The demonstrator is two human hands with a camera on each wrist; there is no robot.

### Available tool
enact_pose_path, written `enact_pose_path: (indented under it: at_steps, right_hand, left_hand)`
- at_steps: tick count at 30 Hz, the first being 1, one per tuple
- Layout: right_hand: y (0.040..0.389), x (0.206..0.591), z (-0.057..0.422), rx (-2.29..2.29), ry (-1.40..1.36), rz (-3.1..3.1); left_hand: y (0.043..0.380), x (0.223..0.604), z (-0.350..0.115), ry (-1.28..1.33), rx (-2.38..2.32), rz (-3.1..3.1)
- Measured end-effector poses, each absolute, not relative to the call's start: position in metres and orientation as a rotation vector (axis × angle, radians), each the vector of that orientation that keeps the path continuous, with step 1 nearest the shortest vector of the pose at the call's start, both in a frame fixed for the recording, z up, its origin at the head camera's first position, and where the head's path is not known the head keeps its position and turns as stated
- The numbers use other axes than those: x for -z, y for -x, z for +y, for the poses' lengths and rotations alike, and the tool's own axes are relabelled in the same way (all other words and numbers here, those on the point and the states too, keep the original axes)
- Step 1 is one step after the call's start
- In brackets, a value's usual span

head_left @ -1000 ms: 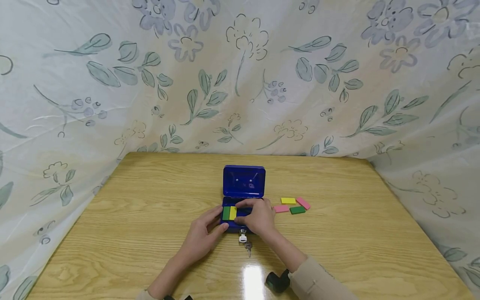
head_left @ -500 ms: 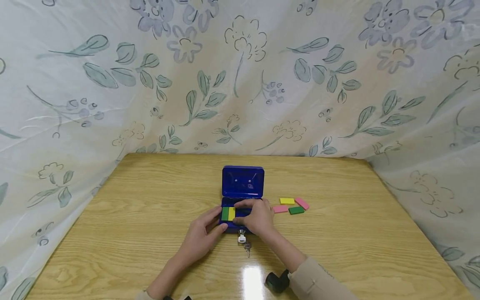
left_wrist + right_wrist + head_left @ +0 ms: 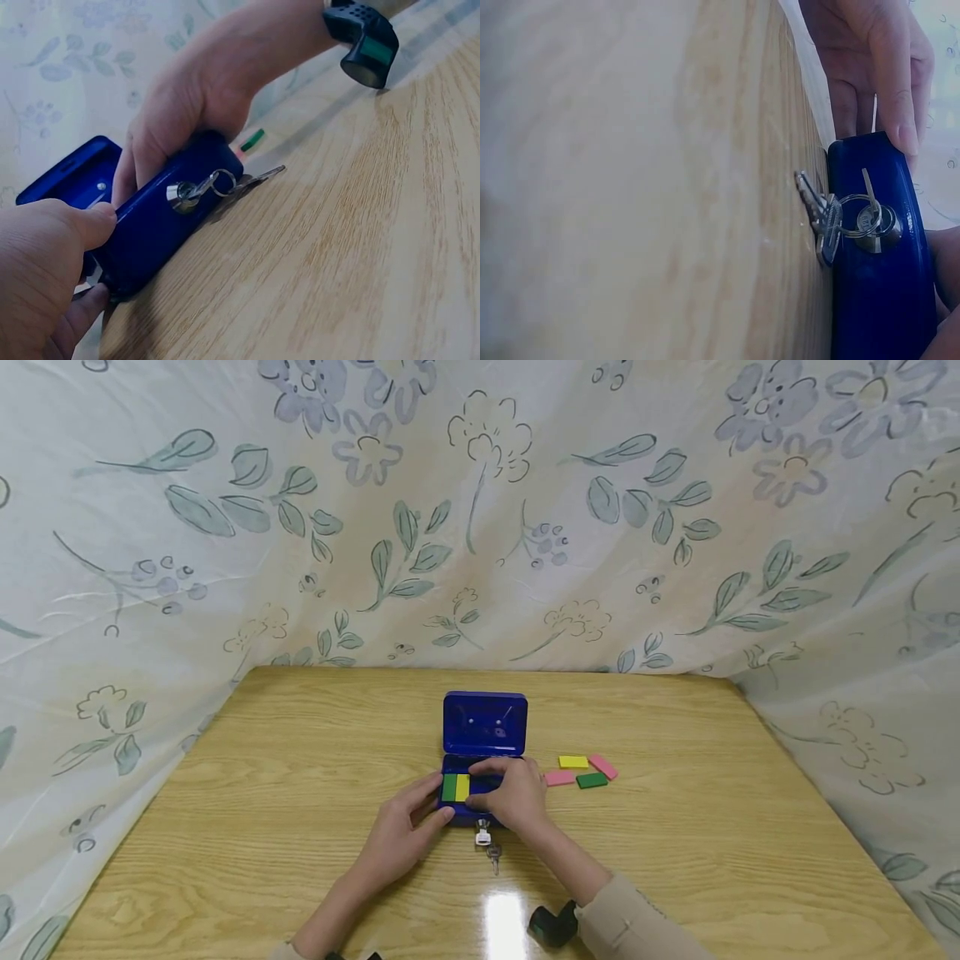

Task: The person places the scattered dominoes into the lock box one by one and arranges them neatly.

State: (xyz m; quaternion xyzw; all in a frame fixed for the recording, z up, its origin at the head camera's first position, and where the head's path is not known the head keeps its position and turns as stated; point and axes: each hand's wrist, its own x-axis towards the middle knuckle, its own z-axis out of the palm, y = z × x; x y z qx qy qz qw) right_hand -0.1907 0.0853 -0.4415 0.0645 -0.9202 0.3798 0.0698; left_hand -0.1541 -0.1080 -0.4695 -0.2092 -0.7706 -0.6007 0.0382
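A small blue cash box (image 3: 463,818) stands on the table with its lid (image 3: 485,723) raised. Inside, at its left end, a green domino block (image 3: 449,787) and a yellow domino block (image 3: 462,787) lie side by side. My left hand (image 3: 401,827) grips the box's left end, the thumb (image 3: 96,225) on the front edge. My right hand (image 3: 517,795) reaches into the box, thumb and forefinger pinching the yellow block at its two ends. A key sits in the front lock (image 3: 877,229), and a second key (image 3: 494,858) hangs from its ring.
Right of the box lie loose blocks: a yellow one (image 3: 573,762), a green one (image 3: 592,781) and two pink ones (image 3: 602,767). A dark wrist-worn device (image 3: 553,927) is on the right wrist. A floral cloth (image 3: 487,527) hangs behind the wooden table (image 3: 300,735).
The whole scene shifts very slightly left with the head camera. Both hands, the box and the blocks keep their places relative to each other.
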Motion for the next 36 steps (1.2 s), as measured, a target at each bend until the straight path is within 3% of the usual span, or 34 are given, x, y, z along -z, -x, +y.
enact_pose_path:
  at_steps: [13,27,36]
  right_hand:
    - [0.191,0.439,0.086,-1.228,-0.166,-2.743]
    - [0.194,0.436,0.099,-1.628,-0.176,-2.675]
    - [0.191,0.43,0.104,-1.831,-0.03,-2.617]
  left_hand:
    - [0.154,0.469,-0.108,0.634,1.822,-2.372]
    - [0.155,0.468,-0.108,0.632,1.8,-2.394]
    - [0.154,0.465,-0.107,0.605,1.822,-2.366]
